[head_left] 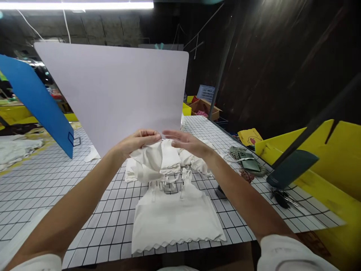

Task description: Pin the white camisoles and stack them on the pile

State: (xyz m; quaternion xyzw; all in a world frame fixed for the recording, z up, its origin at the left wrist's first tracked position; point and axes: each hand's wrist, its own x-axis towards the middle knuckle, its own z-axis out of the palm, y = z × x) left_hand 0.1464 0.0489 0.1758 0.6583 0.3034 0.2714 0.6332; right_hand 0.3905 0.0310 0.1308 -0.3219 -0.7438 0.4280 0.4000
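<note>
A white garment [149, 160] hangs crumpled and lifted off the gridded table [56, 180], pinched at its top edge, over the middle of the table. Under it lies a small stack of white pieces [172, 160]. Another white camisole [175, 218] lies flat, straps away, scalloped hem at the near edge.

A: What sort of place did the figure show?

B: A garment workshop. A long bench [70, 210] covered in white gridded sheeting carried stacked white garments [175, 218], with more white cloth [14, 150] heaped at the far left.

A: What else marked it as a workplace?

B: A fluorescent tube [76, 5] ran overhead; upright boards, one pale [113, 94] and one blue [36, 101], divided the stations. Yellow bins [332, 158], a cardboard box [204, 107], a plastic crate [205, 92] and scissors [283, 197] lay along the bench's edge.
</note>
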